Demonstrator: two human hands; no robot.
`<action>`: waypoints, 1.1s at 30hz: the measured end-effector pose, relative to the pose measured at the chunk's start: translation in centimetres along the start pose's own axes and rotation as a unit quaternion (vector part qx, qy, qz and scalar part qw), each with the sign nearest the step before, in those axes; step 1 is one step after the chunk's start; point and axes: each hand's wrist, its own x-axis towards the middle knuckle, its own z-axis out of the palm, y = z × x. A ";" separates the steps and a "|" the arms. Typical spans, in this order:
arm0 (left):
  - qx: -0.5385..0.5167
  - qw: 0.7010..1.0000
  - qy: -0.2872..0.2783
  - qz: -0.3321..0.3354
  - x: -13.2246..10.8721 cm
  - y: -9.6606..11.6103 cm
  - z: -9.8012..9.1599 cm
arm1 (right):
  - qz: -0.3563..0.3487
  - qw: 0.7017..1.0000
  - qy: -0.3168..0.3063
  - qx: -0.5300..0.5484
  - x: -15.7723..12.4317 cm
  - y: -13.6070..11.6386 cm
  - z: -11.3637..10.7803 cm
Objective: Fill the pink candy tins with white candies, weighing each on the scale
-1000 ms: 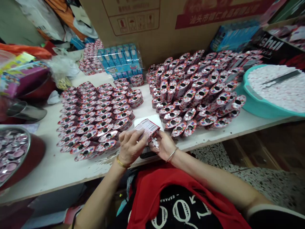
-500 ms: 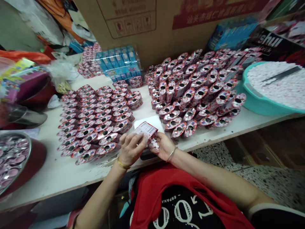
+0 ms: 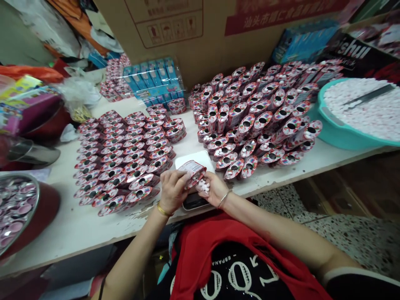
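Cardboard cartons [image 3: 175, 37] close off the far side of a long white surface [image 3: 56, 237], crowded left and right with rows of red-and-white oval containers [image 3: 118, 166]. Near the front edge, at the middle, a person's two hands work close together, just nearer than a white plastic tray [image 3: 193, 159]. The left hand [image 3: 172, 191], a gold bangle at its wrist, is curled closed around a red-edged printed packet [image 3: 193, 171]. The right hand [image 3: 216, 189], a silver bangle at its wrist, is half closed and cups the packet's lower end, where small white candies [image 3: 203, 186] bunch against it. A hold this low and snug seems the sound way to stop loose pieces from rolling off. Far right sits a teal plastic basin [image 3: 326, 129] heaped with white candies.
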 end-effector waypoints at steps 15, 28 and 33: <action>-0.158 0.967 0.001 -0.201 -0.3 0.1 1.4 | -0.058 0.986 -0.025 -0.152 -4.6 -1.6 -3.5; -0.135 0.914 0.069 -0.377 -9.8 0.8 -0.1 | -0.096 0.969 0.000 -0.229 -6.7 -2.2 -2.8; -0.128 0.917 0.066 -0.373 -10.0 0.6 0.4 | -0.116 0.962 0.003 -0.245 -6.5 -2.5 -2.1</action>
